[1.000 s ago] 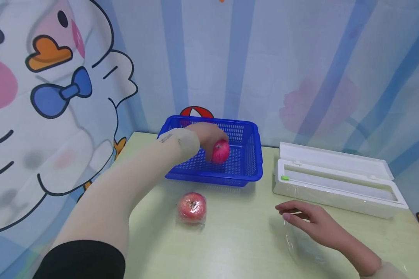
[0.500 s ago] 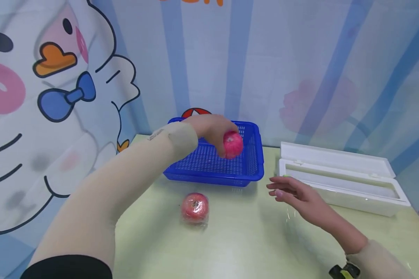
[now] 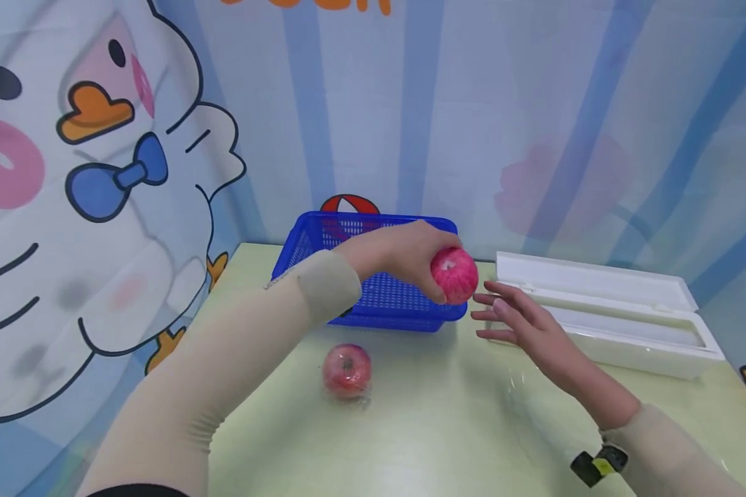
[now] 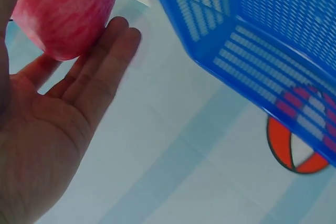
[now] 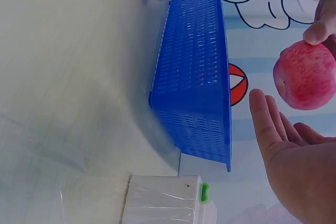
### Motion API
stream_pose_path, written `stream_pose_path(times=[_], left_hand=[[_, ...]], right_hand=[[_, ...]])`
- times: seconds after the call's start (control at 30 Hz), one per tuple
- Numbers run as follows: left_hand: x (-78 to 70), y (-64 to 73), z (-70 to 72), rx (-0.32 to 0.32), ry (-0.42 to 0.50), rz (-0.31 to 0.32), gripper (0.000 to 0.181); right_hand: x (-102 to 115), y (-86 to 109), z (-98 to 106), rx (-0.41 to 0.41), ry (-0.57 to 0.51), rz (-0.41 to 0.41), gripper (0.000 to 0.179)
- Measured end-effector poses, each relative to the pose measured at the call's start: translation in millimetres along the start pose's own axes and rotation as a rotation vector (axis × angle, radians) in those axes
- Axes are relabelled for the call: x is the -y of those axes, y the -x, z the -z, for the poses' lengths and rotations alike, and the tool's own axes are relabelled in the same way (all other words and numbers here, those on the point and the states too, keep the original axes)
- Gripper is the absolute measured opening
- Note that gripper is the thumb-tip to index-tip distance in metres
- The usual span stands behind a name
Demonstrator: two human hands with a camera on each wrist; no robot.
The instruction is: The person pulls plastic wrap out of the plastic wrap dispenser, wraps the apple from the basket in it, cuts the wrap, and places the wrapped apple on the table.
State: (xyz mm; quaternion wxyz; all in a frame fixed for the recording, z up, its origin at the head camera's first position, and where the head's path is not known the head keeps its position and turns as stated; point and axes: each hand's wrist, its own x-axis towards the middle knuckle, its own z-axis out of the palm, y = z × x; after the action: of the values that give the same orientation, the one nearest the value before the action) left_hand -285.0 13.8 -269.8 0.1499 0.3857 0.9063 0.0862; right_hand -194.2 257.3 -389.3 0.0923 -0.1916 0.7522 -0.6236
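Observation:
Held in my left hand (image 3: pixel 413 257) is a bare red apple (image 3: pixel 456 276), raised over the right end of the blue basket (image 3: pixel 391 323). Thumb and fingers curl round its side, as the left wrist view also shows with the apple (image 4: pixel 68 14) at upper left. Just right of it, my right hand (image 3: pixel 534 331) reaches up with fingers spread and nearly straight, holding nothing. In the right wrist view a small gap separates those fingers from the apple (image 5: pixel 307 77). A second apple (image 3: pixel 347 373), wrapped in clear film, sits on the table in front of the basket.
At the right stands a long white cling film dispenser (image 3: pixel 634 345), its lid raised. Clear film (image 3: pixel 547 428) lies on the table below it, faintly visible. A printed cloth backdrop (image 3: pixel 360 103) rises behind the table.
My left hand has lifted the apple out of the basket and carried it right. My right hand has risen from near the film toward the apple, its fingers opening out.

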Motion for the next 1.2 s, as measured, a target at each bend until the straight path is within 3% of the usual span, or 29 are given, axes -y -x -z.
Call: stream_pose_path(times=[0.13,0.6,0.9,1.03,1.2], left_hand=[[-13.6,-3.5,-11.4,-0.014,-0.011,-0.032,0.073],[-54.1,-18.3,-56.4,-0.129,-0.103,-0.023,0.062],[-66.2,-32.7,-77.7,-0.188,-0.104,-0.049,0.057],[-69.2,-35.1,-84.8,-0.246,-0.097,-0.066,0.059],[-71.3,-36.7,-96.4,-0.343,0.017,-0.080,0.065]], right_hand=[[2,2.7,1,-0.040,0.011,-0.022,0.058],[0,20.6,10,-0.216,0.174,-0.039,0.058],[-7,34.7,16,-0.255,0.171,-0.026,0.054],[-12,40.3,21,-0.288,0.149,-0.029,0.053],[-18,46.0,27,-0.333,0.054,-0.009,0.052]])
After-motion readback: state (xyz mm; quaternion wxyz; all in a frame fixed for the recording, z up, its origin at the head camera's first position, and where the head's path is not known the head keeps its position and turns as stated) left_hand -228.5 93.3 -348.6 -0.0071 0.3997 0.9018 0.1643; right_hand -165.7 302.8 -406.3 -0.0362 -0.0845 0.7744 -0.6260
